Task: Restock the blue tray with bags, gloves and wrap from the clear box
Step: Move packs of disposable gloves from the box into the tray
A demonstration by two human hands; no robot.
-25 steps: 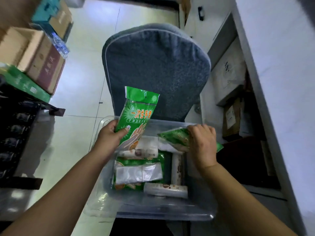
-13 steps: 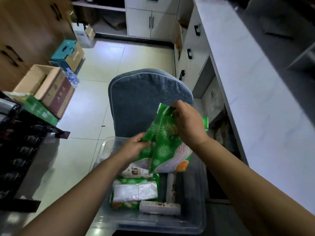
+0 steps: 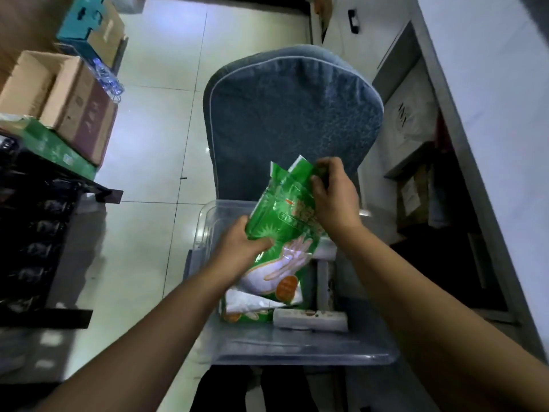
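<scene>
Glove pack (image 3: pixel 282 230), green plastic, is up over the clear box (image 3: pixel 297 356), held btwn both hands, tilted w/ its top away from the person. L hand (image 3: pixel 242 248) grips the pack's left edge around mid-height, thumb across the front. R hand (image 3: pixel 334 203) pinches the top right corner, fingers curled. Two top flaps show by the R hand, so poss. two packs pressed together; can't tell. Print on the front: yellow band w/ characters, too blurred to read, then below it a white glove-hand drawing and an orange round mark near the btm. Brand not legible.

Inside the clear box, under the held pack: another green pack (image 3: pixel 249 312) lying flat. Just beside it, toward the near wall, is a white wrap roll (image 3: pixel 310 320) w/ small brown marks, text unreadable. A second pale roll (image 3: pixel 323 281) lies along the box's right side.

Beyond the clear box: grey-blue chair back (image 3: pixel 291 114). Far left of the box: cardboard cartons (image 3: pixel 74 108), one maroon-sided w/ pale characters, not legible. A green carton (image 3: pixel 56 150) sits beneath them, w/ water bottles (image 3: pixel 107 77) behind. Right of the box: white counter (image 3: pixel 490 84).
</scene>
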